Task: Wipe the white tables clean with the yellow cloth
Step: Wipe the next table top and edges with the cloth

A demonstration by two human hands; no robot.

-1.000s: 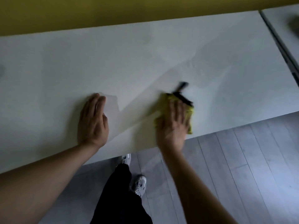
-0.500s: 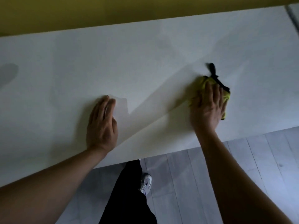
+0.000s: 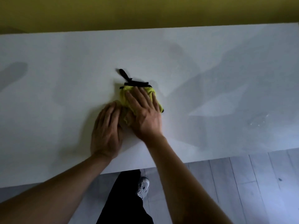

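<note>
A bunched yellow cloth [image 3: 125, 97] with black trim and a black loop lies on the white table [image 3: 64, 78], near its middle. My right hand [image 3: 144, 113] presses flat on top of the cloth, fingers straight and spread. Just to its left, my left hand [image 3: 106, 130] rests palm-down on the table, fingers straight, touching the cloth's near-left edge. Part of the cloth is hidden under my right hand.
A wet smear with droplets [image 3: 257, 122] shines on the table's right side. A yellow-green wall [image 3: 145, 12] runs behind the table. Below the front edge are grey floorboards [image 3: 242, 191], my dark trouser leg [image 3: 124, 199] and a white shoe [image 3: 143, 186].
My right hand swept the cloth out to the right, then back left and farther from me until it met my left hand. The left hand stayed planted on the table.
</note>
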